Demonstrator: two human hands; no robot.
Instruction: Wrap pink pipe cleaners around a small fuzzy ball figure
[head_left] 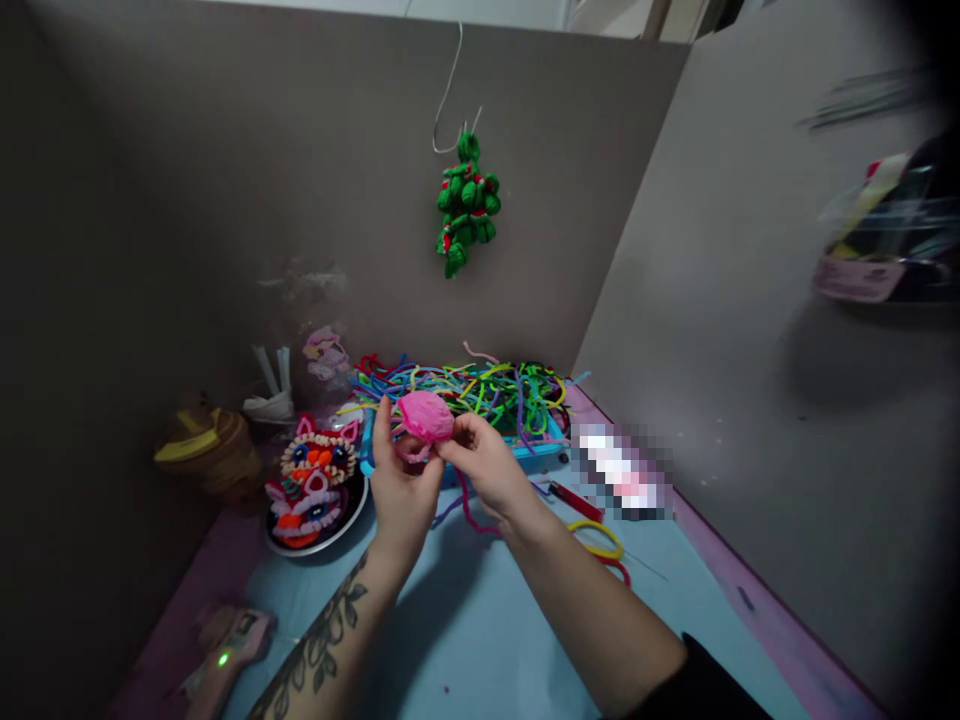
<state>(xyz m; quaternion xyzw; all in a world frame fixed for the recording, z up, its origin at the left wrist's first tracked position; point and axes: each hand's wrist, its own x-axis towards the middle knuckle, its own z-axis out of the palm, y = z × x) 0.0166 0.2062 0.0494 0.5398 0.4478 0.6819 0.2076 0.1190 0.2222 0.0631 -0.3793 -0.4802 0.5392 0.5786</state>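
A rounded pink fuzzy piece [426, 416], apparently shaped from pipe cleaners, is held up above the table between my two hands. My left hand [403, 490] supports it from the left, with the thumb at its lower edge and a finger raised beside it. From the right, my right hand [484, 462] pinches its lower right edge between thumb and fingers. A darker pink pipe cleaner [471, 510] hangs below the hands towards the table. Just behind is a blue tray [536, 460] heaped with loose pipe cleaners [480, 395] in many colours.
On the left, a metal plate [330, 540] bears pipe-cleaner animal faces [319, 455]. A glue gun [236, 650] with a green light lies front left. Right of my hands are a red-handled tool [576, 501] and yellow-and-red scissors [600, 540]. A green ornament [468, 200] hangs on the back panel.
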